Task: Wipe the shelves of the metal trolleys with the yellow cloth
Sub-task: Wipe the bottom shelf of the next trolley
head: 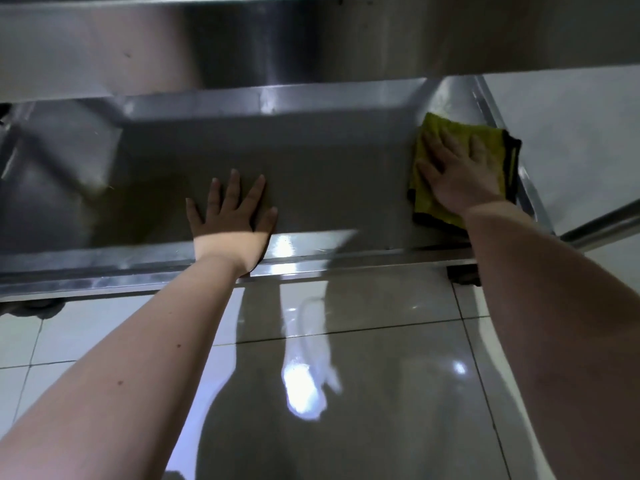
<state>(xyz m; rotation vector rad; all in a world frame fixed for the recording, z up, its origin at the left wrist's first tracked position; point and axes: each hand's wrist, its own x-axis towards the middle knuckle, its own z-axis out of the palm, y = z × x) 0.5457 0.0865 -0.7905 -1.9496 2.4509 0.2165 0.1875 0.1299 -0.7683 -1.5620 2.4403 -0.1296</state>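
From the head view we look down at the lower stainless-steel shelf of a metal trolley [329, 168], a shallow tray with a raised rim, lying beneath the broad steel underside of the upper shelf [242, 46]. Our left hand [232, 220] lies flat on the bare shelf near its front rim, fingers straight and spread, holding nothing. Our right hand [457, 174] presses palm-down, fingers straight and apart, on the folded yellow cloth with a dark edge [424, 202], which lies at the right end of the shelf, close to the side rim and well apart from the left hand. Below the front rim we see a glossy pale tiled floor [381, 375], a dark caster wheel [462, 277] under the right corner, and a round metal tube [602, 226] slanting in at the right edge.
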